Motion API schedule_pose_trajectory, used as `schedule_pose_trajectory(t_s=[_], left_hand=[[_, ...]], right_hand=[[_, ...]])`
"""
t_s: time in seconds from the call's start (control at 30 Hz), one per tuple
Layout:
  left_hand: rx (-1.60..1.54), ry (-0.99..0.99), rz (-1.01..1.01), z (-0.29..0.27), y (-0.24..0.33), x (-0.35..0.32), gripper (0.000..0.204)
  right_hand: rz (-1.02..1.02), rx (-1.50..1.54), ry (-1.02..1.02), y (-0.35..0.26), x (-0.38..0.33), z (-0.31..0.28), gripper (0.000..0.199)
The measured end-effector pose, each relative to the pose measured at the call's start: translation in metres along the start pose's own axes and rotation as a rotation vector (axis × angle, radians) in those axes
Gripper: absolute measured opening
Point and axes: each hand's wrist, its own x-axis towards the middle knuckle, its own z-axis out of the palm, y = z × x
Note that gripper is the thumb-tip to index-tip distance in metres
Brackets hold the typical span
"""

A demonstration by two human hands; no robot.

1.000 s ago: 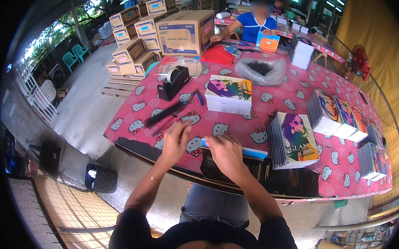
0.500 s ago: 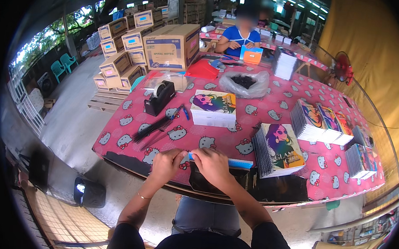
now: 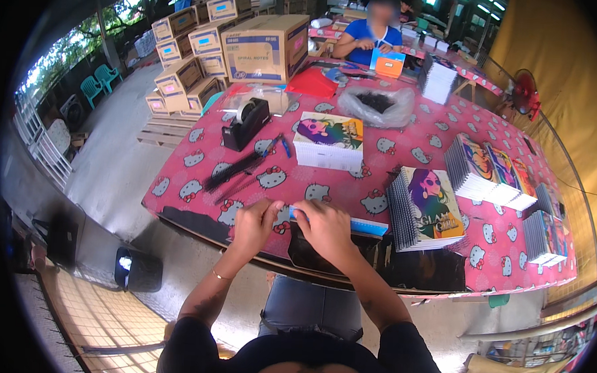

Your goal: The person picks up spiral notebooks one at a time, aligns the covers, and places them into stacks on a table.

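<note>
My left hand [image 3: 255, 223] and my right hand [image 3: 325, 225] meet at the near edge of a table covered in a red cat-print cloth [image 3: 352, 182]. Both grip a thin blue-edged notebook [image 3: 363, 226] that lies flat along that edge, its free end pointing right. What is between the fingertips is hidden. Black spiral binding strips [image 3: 236, 172] lie just beyond my left hand. A stack of spiral-bound notebooks with a colourful cover [image 3: 427, 209] sits right of my right hand.
A black tape dispenser [image 3: 246, 123], another notebook stack [image 3: 329, 140] and a clear bag of black parts [image 3: 377, 104] lie farther back. More notebook stacks [image 3: 492, 169] stand at right. Cardboard boxes [image 3: 261, 46] are at far left. A person in blue [image 3: 371, 38] sits across.
My hands stay together on the blue-edged notebook at the table's edge. The view has drawn nearer and shifted a little; the hands sit slightly farther onto the cloth.
</note>
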Motion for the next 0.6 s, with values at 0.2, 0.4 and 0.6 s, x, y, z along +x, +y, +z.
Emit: schedule_pose_trajectory(t_s=[0.2,0.4,0.6], left_hand=[[-0.114,-0.051,-0.001,-0.002,0.003,-0.004,0.022],[-0.026,-0.058,0.005,-0.003,0.0,-0.003,0.021],[-0.081,-0.016,0.031,0.003,-0.012,-0.002,0.021]], right_hand=[[-0.001,0.022,-0.019,0.001,0.0,0.0,0.009],[-0.007,0.024,-0.014,0.004,0.002,-0.001,0.01],[0.012,0.019,-0.044,0.002,0.002,-0.001,0.011]])
